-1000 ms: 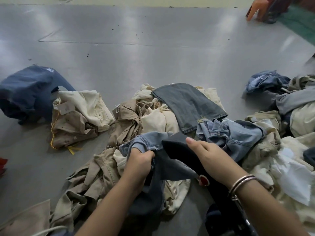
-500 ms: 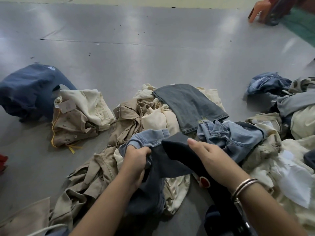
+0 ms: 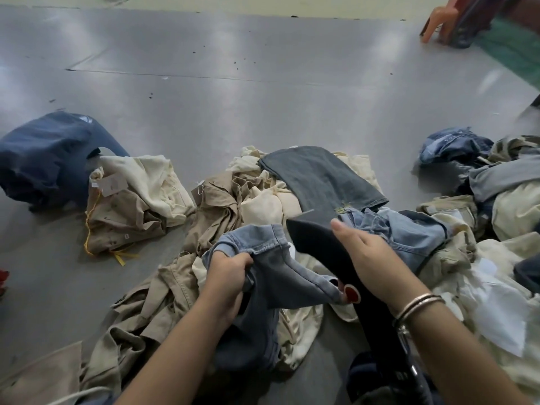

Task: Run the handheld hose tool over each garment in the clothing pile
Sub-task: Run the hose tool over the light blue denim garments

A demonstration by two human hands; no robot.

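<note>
A pile of beige, cream and denim garments (image 3: 233, 200) lies on the grey floor. My left hand (image 3: 226, 276) grips the hem of a light blue denim garment (image 3: 263, 247) lifted above the pile. My right hand (image 3: 371, 258) holds the black nozzle of the hose tool (image 3: 315, 238), which has a red button (image 3: 351, 293) near my wrist. The nozzle's flat mouth sits beside the denim hem, just to its right. The black hose (image 3: 380, 331) runs down under my right forearm.
A dark blue garment (image 3: 43, 159) and a beige and cream bundle (image 3: 131, 200) lie apart at the left. More denim and cream clothes (image 3: 482, 200) are heaped at the right. An orange chair (image 3: 441, 21) stands at the far right. Bare grey floor (image 3: 263, 97) stretches ahead.
My left hand has pulled the denim hem up and slightly left, spreading it. The nozzle in my right hand stays close to the cloth, shifted a little forward.
</note>
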